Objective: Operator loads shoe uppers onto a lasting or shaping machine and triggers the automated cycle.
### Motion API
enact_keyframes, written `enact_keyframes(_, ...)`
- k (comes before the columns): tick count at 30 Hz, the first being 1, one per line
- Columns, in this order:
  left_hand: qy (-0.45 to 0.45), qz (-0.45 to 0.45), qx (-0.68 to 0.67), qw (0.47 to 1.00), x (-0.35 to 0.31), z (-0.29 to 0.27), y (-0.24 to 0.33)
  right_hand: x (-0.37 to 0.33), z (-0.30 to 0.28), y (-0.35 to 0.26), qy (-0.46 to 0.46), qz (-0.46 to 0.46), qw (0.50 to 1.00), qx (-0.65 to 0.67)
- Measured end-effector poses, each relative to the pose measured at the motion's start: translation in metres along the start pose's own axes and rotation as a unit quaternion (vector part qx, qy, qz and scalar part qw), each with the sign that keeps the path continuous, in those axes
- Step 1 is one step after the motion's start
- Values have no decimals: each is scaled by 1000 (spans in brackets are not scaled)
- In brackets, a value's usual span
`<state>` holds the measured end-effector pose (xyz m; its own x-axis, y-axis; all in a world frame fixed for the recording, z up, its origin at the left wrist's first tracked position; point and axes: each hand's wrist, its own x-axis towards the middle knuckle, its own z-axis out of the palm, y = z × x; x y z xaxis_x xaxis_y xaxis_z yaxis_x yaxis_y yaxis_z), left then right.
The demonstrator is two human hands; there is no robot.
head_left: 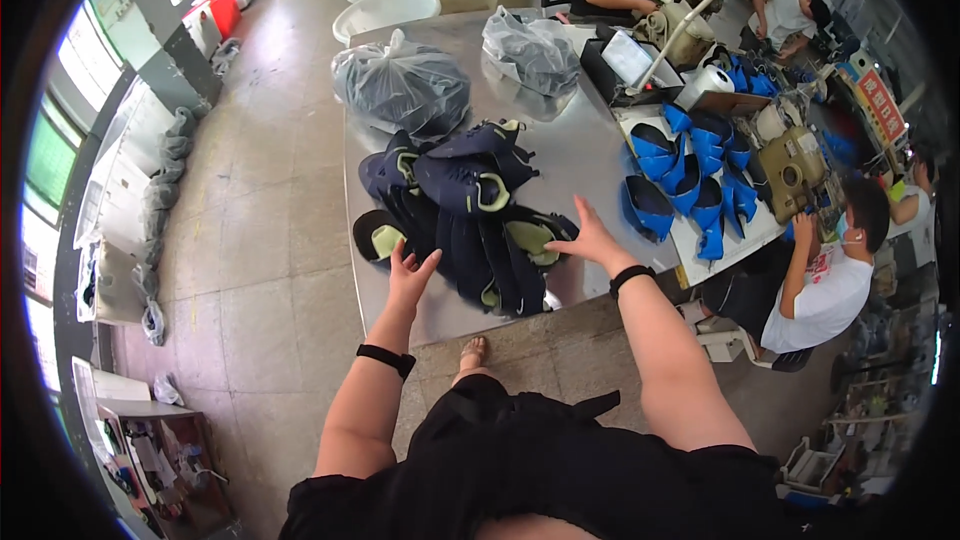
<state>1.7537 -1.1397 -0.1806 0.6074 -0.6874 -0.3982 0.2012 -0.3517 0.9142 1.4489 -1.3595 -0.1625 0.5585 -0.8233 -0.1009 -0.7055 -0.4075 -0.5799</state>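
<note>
A heap of dark navy shoe uppers [465,180] with lime-green linings lies on the metal-topped table [610,150] in front of me. My left hand [408,278] is at the heap's near left side, fingers spread, beside an upper with a pale green inside [384,240]. On the right, my right hand [592,238] hangs open with its fingers apart, its lower fingertips close to another green-lined upper [530,238]. Whether those fingertips touch it, I cannot tell. Neither hand holds anything. Black bands circle both my wrists.
Behind the heap stand two tied clear plastic bags, one with dark contents [405,85] and a paler one [530,55]. Blue shoe parts [690,170] cover a bench at the right, beside sewing machines [795,170]. A seated person [825,285] works there; others sit further back.
</note>
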Motion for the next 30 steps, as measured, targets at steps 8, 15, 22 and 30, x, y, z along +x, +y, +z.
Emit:
enact_keyframes(8, -165, -108, 63, 978, 18, 13, 1, -27, 17, -32, -180, -8, 983, -42)
enact_keyframes(15, -240, -319, -106, 911, 37, 65, -5, -78, 65, -63, -19, 118, 993, 20)
enact_keyframes(22, -274, -391, -215, 852, 62, 143, 46, -33, -36, -36, 34, 52, 996, 61)
enact_keyframes(30, -335, -474, -233, 780, -27, 163, 61, -86, -134, -74, -123, 157, 965, -170)
